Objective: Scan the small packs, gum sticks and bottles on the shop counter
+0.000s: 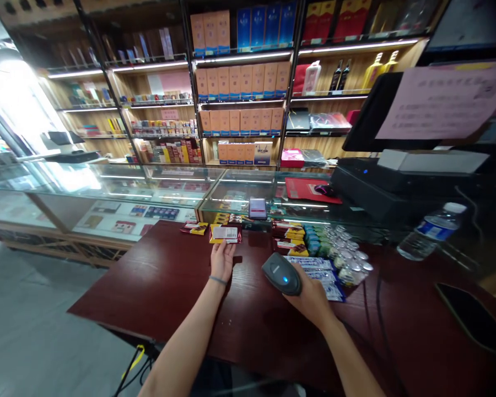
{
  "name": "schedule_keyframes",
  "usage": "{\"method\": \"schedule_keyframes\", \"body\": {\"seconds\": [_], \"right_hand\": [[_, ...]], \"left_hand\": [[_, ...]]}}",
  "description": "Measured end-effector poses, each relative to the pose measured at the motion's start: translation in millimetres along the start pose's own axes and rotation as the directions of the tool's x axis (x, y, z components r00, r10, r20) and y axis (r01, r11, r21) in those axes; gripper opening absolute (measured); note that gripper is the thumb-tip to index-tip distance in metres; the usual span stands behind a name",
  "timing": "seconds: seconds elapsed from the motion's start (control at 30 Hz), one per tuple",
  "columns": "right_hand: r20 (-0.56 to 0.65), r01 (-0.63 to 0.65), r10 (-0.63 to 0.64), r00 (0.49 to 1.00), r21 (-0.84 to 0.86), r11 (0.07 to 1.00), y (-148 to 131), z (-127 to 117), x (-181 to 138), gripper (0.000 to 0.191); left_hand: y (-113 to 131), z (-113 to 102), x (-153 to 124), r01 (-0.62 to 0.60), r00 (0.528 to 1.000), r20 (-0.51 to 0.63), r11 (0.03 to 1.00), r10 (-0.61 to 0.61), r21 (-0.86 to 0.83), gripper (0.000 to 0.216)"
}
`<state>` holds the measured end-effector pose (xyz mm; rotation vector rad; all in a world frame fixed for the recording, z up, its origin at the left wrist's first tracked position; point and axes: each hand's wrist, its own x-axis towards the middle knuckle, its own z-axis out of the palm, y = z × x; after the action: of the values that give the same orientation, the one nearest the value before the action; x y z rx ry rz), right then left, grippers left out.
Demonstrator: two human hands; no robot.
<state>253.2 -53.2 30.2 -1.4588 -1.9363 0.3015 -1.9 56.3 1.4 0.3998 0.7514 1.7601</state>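
Observation:
My left hand (222, 262) pinches the lower edge of a red and yellow chocolate bar (226, 234), whose pale printed label side faces up. Wrapped in my right hand (313, 298) is a dark barcode scanner (281, 274) with a blue light on top, its head pointing left toward the bar. A similar snack packet (194, 227) lies left of the bar. Right of it, more chocolate packets (289, 245) are stacked. Blue-and-white packets (314, 264) lie just beyond the scanner, partly hidden by my right hand.
Several small metal-topped containers (349, 253) stand beside green packs (320, 240) on the brown table (149, 281). A water bottle (432, 231), a phone (471, 314) and a cable are at right. Behind run a glass display counter (173, 184), a red mouse mat (301, 189) and a monitor (372, 110).

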Motion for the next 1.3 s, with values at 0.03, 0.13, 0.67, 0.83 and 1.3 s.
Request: {"method": "schedule_keyframes", "body": {"seconds": [0.03,0.13,0.67,0.83,1.3], "right_hand": [[0.012,0.038,-0.038,0.999,-0.022,0.999,0,1,-1,0.054],[0.03,0.11,-0.109,0.994,-0.06,0.992,0,0,-3,0.055],[0.014,0.151,-0.151,0.988,-0.054,0.987,5,0,-5,0.052],[-0.075,0.109,-0.109,0.991,-0.005,0.994,16,4,-8,0.056],[-0.132,0.054,-0.045,0.99,0.07,0.996,28,6,-9,0.06]], "left_hand": [[0,0,1,-0.003,1.0,-0.005,1.0,0.003,0.009,0.015],[0,0,1,0.001,1.0,-0.01,1.0,-0.001,-0.001,0.012],[-2,-5,6,-0.09,0.995,-0.033,0.992,0.093,0.085,0.021],[34,-3,25,-0.38,0.861,-0.152,0.814,0.485,0.439,0.026],[143,-73,84,-0.458,0.772,0.587,-0.426,0.245,0.78,0.023]]}}
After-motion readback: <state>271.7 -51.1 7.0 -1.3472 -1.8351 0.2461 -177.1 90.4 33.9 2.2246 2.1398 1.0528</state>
